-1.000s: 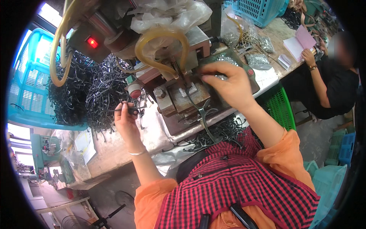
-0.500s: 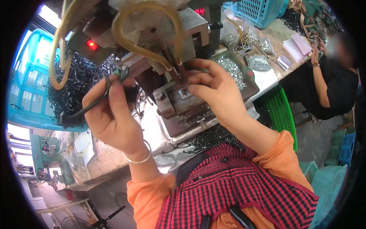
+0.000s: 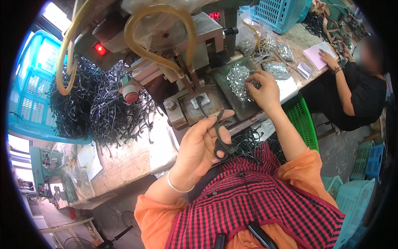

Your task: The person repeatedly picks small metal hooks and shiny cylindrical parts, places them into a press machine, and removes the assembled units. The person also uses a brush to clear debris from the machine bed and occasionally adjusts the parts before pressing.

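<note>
My left hand [image 3: 199, 143] is closed around a dark, curved piece with looped ends [image 3: 226, 149], in front of the press. A thin black curved tip [image 3: 200, 101] lies on the small metal plate [image 3: 194, 107] under the press rods; I cannot tell if it belongs to the held piece. To the right, my right hand [image 3: 266, 92] has its fingers bent and drawn together at a heap of small silvery metal pieces [image 3: 237, 79]. That heap lies on a dark tray [image 3: 224, 85]. What sits between those fingertips is hidden.
Tangled black curved pieces hang in a large heap [image 3: 107, 103] beside a blue basket [image 3: 25, 91]. A red push button [image 3: 131, 94] juts out left of the press. More black pieces lie near my apron. A green basket [image 3: 304, 124] stands right; a co-worker [image 3: 344, 91] sits beyond.
My left hand has moved right and down with the dark curved piece, to the front of the press. My right hand has left the press plate and gone right to the silvery heap.
</note>
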Tool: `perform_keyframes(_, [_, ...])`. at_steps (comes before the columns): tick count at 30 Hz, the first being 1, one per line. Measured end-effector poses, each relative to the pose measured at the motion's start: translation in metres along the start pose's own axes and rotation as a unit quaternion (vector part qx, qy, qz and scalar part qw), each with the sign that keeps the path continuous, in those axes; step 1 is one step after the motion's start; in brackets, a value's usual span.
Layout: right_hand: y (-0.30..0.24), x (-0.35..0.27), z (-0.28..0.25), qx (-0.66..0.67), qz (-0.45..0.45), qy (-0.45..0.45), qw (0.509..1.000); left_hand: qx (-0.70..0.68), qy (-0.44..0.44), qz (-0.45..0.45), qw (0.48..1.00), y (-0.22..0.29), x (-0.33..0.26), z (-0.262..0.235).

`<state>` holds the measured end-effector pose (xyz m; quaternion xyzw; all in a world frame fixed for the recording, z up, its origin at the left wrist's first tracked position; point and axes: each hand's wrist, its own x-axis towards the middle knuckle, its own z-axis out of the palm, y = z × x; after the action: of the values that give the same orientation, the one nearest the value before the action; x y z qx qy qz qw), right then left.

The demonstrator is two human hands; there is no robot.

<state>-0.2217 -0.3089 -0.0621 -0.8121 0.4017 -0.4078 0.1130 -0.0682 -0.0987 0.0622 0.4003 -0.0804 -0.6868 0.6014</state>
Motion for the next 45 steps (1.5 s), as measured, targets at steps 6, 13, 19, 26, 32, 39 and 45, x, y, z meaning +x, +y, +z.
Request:
perform_keyframes(6, [-0.023,0.005,0.005,0.007,-0.168,-0.107,0.980,-0.014,0.010,0.003,1.000,0.000,-0.001,0.003])
perform_keyframes(13, [0.000,0.016,0.024,0.009,-0.093,-0.043,0.995,0.102,-0.057,0.026,0.993,-0.009,-0.001,-0.021])
perform_keyframes(19, [-0.003,-0.001,-0.002,0.113,0.002,0.030,0.993,0.475,0.227,0.432,0.732,0.001,-0.042,-0.096])
perform_keyframes(26, [-0.024,0.007,0.009,0.143,0.039,-0.049,0.988,0.680,0.445,0.445,0.375,0.095,0.051,-0.181])
perform_keyframes(32, [-0.012,-0.010,-0.011,0.122,0.065,0.003,0.990,0.764,0.502,0.322,0.246,0.083,0.131,-0.260])
perform_keyframes(39, [-0.053,-0.007,-0.046,0.255,0.090,-0.073,0.960,0.662,0.519,0.417,0.344,0.065,0.078,-0.228])
perform_keyframes(45, [-0.117,0.027,-0.017,0.434,0.050,-0.136,0.889,0.308,0.349,0.564,0.682,0.061,0.052,-0.219])
